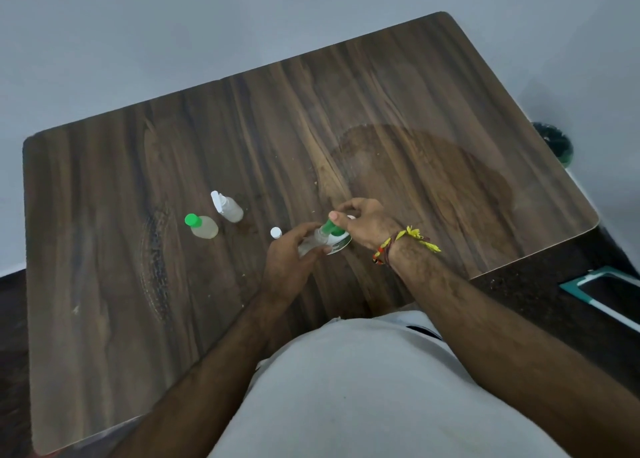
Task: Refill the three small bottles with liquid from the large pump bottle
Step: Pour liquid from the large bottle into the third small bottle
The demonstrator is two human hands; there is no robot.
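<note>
The pump bottle [337, 241] stands near the middle of the table [415, 118], toward its near edge. The right hand [363, 223] pinches its green pump from above, thumb on the head. The left hand [291, 260] wraps around a small clear bottle [313, 241] held tilted just under the spout, touching the pump bottle. A white cap [275, 232] lies just left of it. Farther left stand a green-capped bottle [202, 227] and a spray bottle [227, 206].
</note>
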